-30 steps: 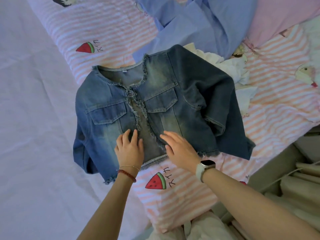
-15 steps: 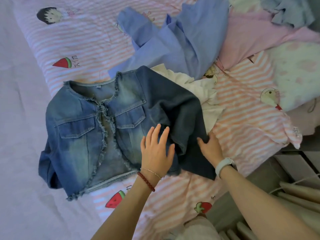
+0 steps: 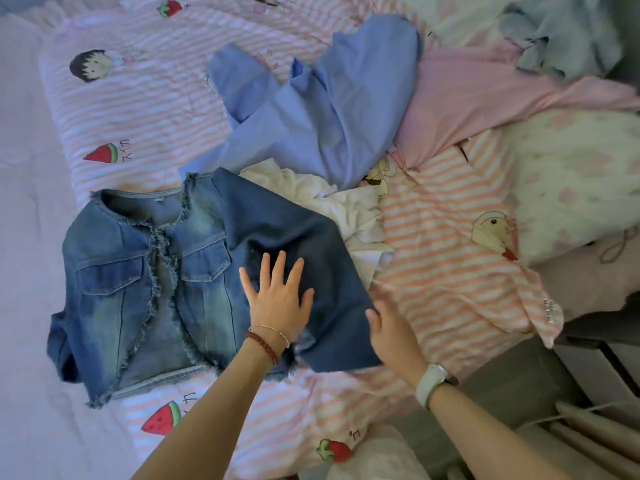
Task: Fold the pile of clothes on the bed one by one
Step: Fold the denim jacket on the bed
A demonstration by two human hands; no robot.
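A short denim jacket (image 3: 114,282) with a frayed hem lies front up on the striped quilt (image 3: 138,109). Its dark right sleeve (image 3: 311,237) is spread out to the right. My left hand (image 3: 277,299) presses flat on the jacket where that sleeve joins the body, fingers spread. My right hand (image 3: 394,334) rests at the outer edge of the sleeve near the cuff, its fingers fairly straight against the cloth. Behind the jacket the pile holds a blue shirt (image 3: 329,109), a crumpled white garment (image 3: 346,209), a pink garment (image 3: 485,95) and a pale blue one (image 3: 561,32).
The quilt has pink stripes with watermelon and cartoon prints. A plain lilac sheet (image 3: 24,202) covers the bed on the left. The bed's edge and a grey surface (image 3: 502,375) lie at the lower right, beside my right arm.
Both hands have moved from the jacket's front hem rightward onto the right sleeve. My view has shifted right and up, so the jacket sits further left.
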